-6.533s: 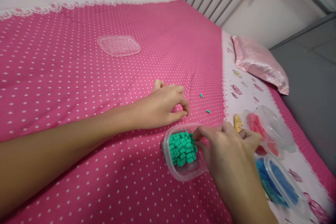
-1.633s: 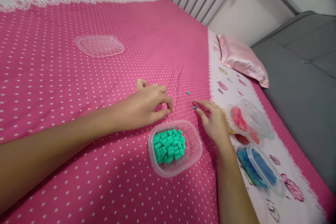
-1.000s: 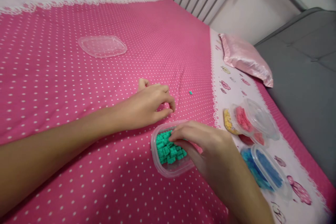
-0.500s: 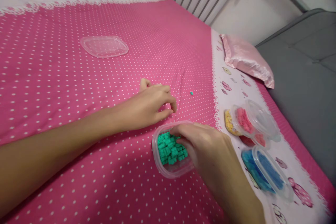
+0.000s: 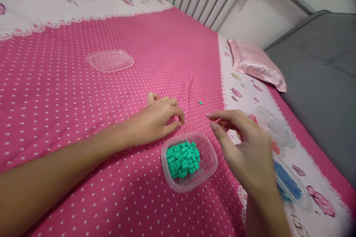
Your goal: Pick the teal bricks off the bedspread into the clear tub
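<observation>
A clear plastic container [image 5: 209, 155] stands on the pink dotted bedspread. Small green toy blocks [image 5: 182, 160] are heaped toward its left side. My left hand [image 5: 162, 118] rests on the bedspread just behind the container. Its fingers are loosely bent, thumb and index tips close together, and I see nothing in them. To the right of the container my right hand [image 5: 241, 142] is raised, thumb and index finger apart, with no object visible between them. A single small green block [image 5: 200, 102] lies on the bedspread beyond both hands.
A clear lid [image 5: 110, 61] lies farther back at the left. At the right, partly behind my right hand, are a container of blue pieces [image 5: 287, 179] and containers with red pieces [image 5: 275, 147]. A pink pillow [image 5: 257, 63] lies by the grey headboard [image 5: 319, 55].
My right hand has come out of the container and moved up and to the right, its fingers parting. The left hand stays in place. The view has shifted slightly.
</observation>
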The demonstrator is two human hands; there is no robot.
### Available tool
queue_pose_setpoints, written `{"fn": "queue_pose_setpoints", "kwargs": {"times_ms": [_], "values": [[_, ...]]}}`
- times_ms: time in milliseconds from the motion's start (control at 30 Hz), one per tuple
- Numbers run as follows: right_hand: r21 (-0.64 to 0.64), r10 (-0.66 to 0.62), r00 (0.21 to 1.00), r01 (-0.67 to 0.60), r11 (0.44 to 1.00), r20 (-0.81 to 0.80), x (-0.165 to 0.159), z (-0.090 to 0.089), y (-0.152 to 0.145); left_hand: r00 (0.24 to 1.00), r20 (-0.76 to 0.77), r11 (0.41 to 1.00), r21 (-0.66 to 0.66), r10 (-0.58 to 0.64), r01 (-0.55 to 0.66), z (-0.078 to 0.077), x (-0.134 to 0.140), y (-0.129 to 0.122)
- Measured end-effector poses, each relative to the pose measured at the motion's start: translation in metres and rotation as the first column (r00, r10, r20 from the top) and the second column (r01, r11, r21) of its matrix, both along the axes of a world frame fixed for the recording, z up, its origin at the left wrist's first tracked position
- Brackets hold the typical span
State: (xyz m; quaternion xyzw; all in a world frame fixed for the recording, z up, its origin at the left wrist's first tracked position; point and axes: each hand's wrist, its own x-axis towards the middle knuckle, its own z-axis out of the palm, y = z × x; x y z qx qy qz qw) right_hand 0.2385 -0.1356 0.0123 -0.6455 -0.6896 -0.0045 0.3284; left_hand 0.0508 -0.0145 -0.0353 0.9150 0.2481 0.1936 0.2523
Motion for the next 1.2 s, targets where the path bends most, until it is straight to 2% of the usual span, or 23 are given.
{"fn": "queue_pose_setpoints", "kwargs": {"times_ms": [100,200,300,467,567,667,800,900,1067,1200], "values": [[0.043,-0.061,0.996,0.064,0.997,-0.071,0.025,-0.034,0.023,1.0,-0.018,1.0,-0.007,-0.016,0.016,-0.002,0.0,-0.001],[-0.023,-0.07,0.996,0.068,0.997,-0.064,0.052,-0.072,0.046,0.999,-0.044,0.999,-0.032,-0.031,0.03,-0.002,-0.001,-0.001],[-0.111,-0.042,0.998,0.036,0.993,-0.049,0.065,-0.097,0.061,0.998,-0.055,0.997,-0.072,-0.043,0.039,-0.001,-0.001,-0.001],[-0.135,-0.038,0.997,0.029,0.99,-0.064,0.061,-0.107,0.071,0.997,-0.066,0.995,-0.095,-0.045,0.039,-0.001,0.002,0.003],[-0.082,-0.043,0.992,0.033,0.996,-0.116,0.059,-0.109,0.075,0.997,-0.071,0.997,-0.082,-0.002,-0.004,-0.006,0.005,0.007],[-0.003,-0.103,0.969,0.105,0.994,-0.226,0.062,-0.112,0.075,0.997,-0.072,0.997,-0.071,0.023,-0.028,-0.01,0.005,0.011],[0.064,-0.174,0.892,0.22,0.973,-0.416,0.068,-0.106,0.061,0.997,-0.068,0.998,-0.058,0.025,-0.029,-0.011,0.002,0.014],[0.092,-0.126,0.851,0.199,0.976,-0.509,0.064,-0.085,0.039,0.998,-0.062,0.998,-0.049,0.023,-0.026,-0.01,0.0,0.014],[0.045,0.037,0.836,-0.014,0.999,-0.548,0.035,-0.034,-0.002,0.998,-0.062,0.999,-0.053,-0.006,0.003,-0.01,0.001,0.012],[-0.084,0.157,0.862,-0.224,0.971,-0.482,0.002,-0.013,-0.017,0.998,-0.061,0.998,-0.056,-0.002,-0.001,-0.01,0.002,0.011]]}}
